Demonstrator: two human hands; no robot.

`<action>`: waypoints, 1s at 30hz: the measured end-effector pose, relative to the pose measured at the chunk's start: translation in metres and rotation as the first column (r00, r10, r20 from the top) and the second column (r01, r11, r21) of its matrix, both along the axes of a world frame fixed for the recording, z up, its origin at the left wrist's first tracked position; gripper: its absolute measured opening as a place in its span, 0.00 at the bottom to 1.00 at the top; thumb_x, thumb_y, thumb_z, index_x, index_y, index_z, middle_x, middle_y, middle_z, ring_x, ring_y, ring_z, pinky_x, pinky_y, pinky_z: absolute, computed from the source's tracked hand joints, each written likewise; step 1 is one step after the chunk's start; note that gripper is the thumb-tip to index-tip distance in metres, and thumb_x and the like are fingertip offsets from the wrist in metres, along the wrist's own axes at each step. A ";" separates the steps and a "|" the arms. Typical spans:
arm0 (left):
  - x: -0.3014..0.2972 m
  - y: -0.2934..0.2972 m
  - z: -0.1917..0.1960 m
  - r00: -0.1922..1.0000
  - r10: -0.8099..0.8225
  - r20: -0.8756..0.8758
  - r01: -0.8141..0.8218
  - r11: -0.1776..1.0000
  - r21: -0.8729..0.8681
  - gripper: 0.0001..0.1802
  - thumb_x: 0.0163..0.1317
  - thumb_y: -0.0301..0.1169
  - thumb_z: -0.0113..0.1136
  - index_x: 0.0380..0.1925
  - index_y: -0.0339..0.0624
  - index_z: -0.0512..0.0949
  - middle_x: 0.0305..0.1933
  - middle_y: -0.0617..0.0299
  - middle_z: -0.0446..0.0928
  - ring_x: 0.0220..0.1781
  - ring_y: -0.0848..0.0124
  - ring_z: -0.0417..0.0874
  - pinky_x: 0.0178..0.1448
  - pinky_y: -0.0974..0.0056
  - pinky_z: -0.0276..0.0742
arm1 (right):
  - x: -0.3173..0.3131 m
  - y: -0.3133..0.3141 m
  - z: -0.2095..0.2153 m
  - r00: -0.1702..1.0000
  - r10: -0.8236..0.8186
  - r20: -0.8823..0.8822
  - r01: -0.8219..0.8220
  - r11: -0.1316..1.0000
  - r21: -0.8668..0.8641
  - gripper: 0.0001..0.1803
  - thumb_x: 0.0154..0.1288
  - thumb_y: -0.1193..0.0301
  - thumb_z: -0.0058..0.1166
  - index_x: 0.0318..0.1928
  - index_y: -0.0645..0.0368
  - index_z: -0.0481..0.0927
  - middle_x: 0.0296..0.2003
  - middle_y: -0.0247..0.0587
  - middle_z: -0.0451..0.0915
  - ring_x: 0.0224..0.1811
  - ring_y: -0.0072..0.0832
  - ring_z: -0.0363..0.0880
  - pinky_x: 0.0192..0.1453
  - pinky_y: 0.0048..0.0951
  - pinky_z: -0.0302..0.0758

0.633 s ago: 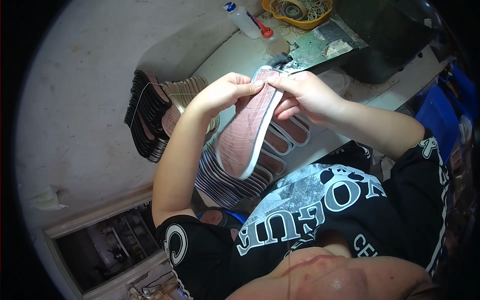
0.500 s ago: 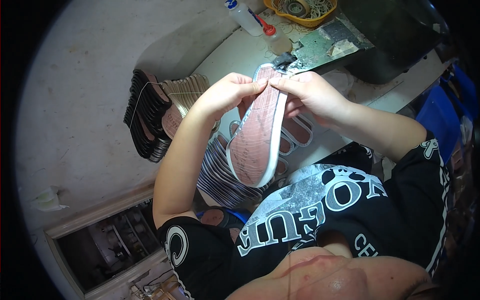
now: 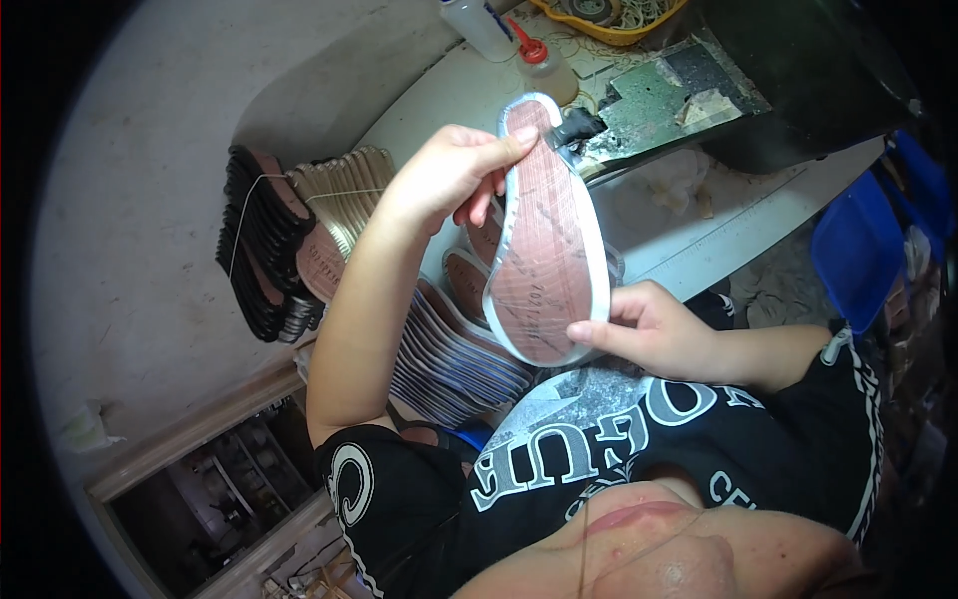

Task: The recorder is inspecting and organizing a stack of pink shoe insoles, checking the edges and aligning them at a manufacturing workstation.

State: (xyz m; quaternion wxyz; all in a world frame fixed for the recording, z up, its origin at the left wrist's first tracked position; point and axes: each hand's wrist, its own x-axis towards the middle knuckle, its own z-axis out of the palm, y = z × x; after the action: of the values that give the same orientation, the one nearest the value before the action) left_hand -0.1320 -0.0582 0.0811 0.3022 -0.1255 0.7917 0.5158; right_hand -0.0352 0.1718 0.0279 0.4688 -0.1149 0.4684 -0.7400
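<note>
I hold a shoe sole [image 3: 544,240] up in front of me, its reddish-brown face ringed by a pale grey rim and turned toward me. My left hand [image 3: 449,175] pinches the toe end at the top. My right hand [image 3: 654,329] grips the heel end at the bottom right. Under the sole, a fanned row of similar soles [image 3: 454,344] lies on the white worktable [image 3: 699,240].
Bundles of black and tan soles [image 3: 289,240] tied with cord lie on the floor at left. On the table stand two squeeze bottles [image 3: 509,40], a yellow tray [image 3: 614,15] and a green cutting mat [image 3: 659,95]. A blue bin [image 3: 858,250] is at right.
The sole has swung from a slant to nearly upright. My right hand slid from the toe end down to the heel; my left hand stays at the toe.
</note>
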 end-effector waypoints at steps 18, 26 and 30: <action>0.043 -0.010 -0.008 0.921 0.373 -0.107 -0.297 0.855 0.424 0.12 0.60 0.38 0.63 0.32 0.40 0.77 0.20 0.71 0.74 0.16 0.84 0.68 0.22 0.79 0.64 | -0.043 0.005 -0.008 0.838 0.014 -0.545 -0.083 0.991 -0.101 0.10 0.63 0.70 0.55 0.34 0.67 0.81 0.24 0.42 0.81 0.25 0.22 0.78 0.32 0.25 0.73; 0.055 -0.008 -0.025 0.853 0.335 -0.401 -0.295 0.942 0.161 0.19 0.57 0.32 0.64 0.45 0.33 0.74 0.40 0.56 0.79 0.44 0.76 0.77 0.52 0.68 0.70 | -0.039 0.026 -0.015 0.815 0.098 -0.571 -0.118 0.993 0.002 0.10 0.63 0.70 0.55 0.37 0.67 0.80 0.26 0.39 0.81 0.27 0.19 0.78 0.32 0.22 0.73; 0.076 0.009 -0.015 0.830 0.531 -0.171 -0.348 0.733 0.585 0.15 0.60 0.30 0.58 0.45 0.35 0.72 0.37 0.58 0.78 0.32 0.75 0.79 0.33 0.73 0.75 | -0.035 0.019 0.002 0.956 -0.124 -0.267 0.113 0.992 -0.058 0.12 0.63 0.71 0.56 0.44 0.65 0.76 0.31 0.36 0.81 0.29 0.16 0.77 0.33 0.18 0.73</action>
State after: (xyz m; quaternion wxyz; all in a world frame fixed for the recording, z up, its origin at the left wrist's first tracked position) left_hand -0.0557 -0.0493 0.0666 0.0564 -0.1361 0.6028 0.7842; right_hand -0.0702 0.1912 0.0300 0.3528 -0.1964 0.5184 -0.7538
